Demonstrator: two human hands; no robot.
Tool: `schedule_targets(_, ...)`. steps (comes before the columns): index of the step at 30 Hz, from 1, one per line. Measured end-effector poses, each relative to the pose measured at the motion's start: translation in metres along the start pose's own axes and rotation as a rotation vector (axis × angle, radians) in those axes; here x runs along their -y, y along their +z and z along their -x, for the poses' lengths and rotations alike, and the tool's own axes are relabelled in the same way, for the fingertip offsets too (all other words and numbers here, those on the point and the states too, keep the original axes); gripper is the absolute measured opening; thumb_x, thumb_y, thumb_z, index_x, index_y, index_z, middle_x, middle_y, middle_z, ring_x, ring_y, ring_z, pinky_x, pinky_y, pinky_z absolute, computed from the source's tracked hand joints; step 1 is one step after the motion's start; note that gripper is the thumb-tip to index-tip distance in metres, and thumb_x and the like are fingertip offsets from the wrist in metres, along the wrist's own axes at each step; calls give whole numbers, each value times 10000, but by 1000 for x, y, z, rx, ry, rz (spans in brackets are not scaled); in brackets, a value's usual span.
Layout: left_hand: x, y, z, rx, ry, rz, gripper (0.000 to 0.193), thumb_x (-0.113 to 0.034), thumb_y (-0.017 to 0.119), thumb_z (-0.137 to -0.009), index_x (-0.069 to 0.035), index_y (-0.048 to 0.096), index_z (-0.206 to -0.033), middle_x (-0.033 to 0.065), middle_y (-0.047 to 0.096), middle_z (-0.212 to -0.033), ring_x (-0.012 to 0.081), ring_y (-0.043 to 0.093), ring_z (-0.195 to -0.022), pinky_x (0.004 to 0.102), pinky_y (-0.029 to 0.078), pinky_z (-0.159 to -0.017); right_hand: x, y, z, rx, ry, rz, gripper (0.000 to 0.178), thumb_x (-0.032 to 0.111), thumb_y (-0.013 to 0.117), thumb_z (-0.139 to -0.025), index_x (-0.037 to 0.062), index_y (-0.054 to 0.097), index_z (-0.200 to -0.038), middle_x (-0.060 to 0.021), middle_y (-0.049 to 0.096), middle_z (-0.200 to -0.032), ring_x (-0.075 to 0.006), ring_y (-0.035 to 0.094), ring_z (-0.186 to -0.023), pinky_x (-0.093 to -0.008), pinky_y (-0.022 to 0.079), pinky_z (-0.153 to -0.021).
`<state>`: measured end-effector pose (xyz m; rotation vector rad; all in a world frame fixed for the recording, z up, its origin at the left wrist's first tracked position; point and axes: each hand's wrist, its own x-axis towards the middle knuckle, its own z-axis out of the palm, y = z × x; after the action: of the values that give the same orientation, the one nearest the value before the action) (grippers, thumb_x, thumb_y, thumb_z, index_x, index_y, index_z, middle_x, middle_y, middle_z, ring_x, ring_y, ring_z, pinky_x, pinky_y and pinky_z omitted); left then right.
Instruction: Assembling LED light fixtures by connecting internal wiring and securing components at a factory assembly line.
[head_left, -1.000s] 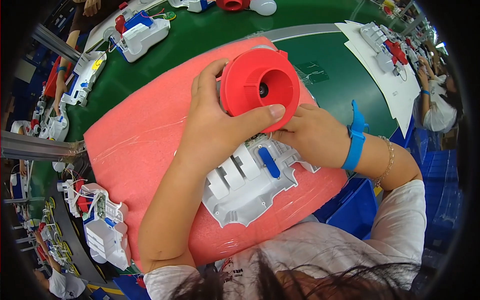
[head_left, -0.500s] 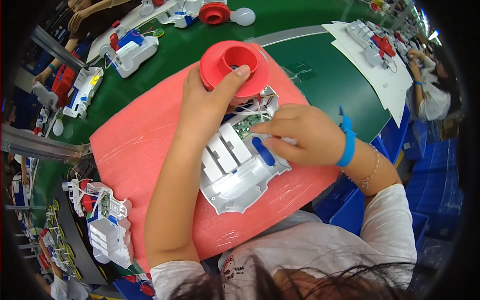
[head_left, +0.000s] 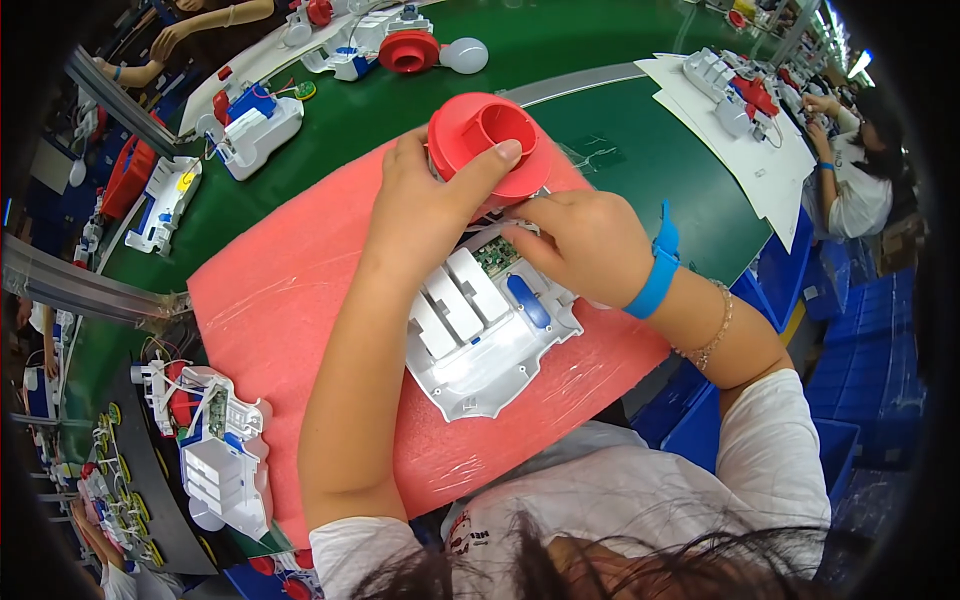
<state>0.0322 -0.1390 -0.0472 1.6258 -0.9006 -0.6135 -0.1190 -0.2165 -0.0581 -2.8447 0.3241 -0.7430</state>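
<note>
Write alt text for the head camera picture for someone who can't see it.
A person's left hand grips a red funnel-shaped cup while the right hand presses on an open white plastic housing with a green circuit board, lying on a pink foam sheet. Similar assemblies sit around on the green belt.

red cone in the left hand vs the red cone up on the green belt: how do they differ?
The red cone in the left hand is bare, held in that hand's grip above the white housing, its open mouth facing the camera. The red cone on the green belt lies sideways, with a white bulb at its end, untouched by any hand. Both look the same red and shape.
</note>
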Motion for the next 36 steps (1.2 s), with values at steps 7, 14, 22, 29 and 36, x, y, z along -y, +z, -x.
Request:
schedule_targets(7,-5,-1,4,-23,16,-6,870,-496,704,-631,111,393,-1171,239,367,-1179,310,488,-1052,343,438,-849,1,14,-4,105,112,-222,160,168,599,-756,47,651,-846,-127,609,-668,-236,595,-607,-313,480,-577)
schedule_targets(14,4,0,3,-29,107,-36,954,-509,734,-590,98,341,-1213,241,324,-1212,339,412,-1135,369,420,-880,-4,7,-6,360,591,-1188,163,128,609,-765,30,654,-887,-107,626,-766,-120,590,-703,-255,470,-660)
schedule_targets(22,6,3,3,-86,185,-154,811,-432,736,-641,38,387,-1201,194,364,-1180,273,428,-1109,350,450,-847,-25,10,-2,389,168,-511,177,111,603,-777,6,626,-917,-122,631,-844,-204,605,-766,-289,472,-697)
schedule_targets(29,13,4,0,-79,217,-105,812,-393,738,-655,50,347,-1213,193,369,-1171,261,509,-1020,316,513,-737,-42,28,1,391,198,-630,170,126,603,-770,7,615,-891,-145,620,-791,-248,601,-719,-313,472,-657)
schedule_targets(36,11,4,0,-38,110,-12,929,-481,735,-609,105,329,-1204,234,318,-1212,330,393,-1144,374,387,-912,-38,25,5,349,243,-762,171,133,606,-767,11,601,-887,-144,620,-794,-245,604,-698,-310,474,-642)
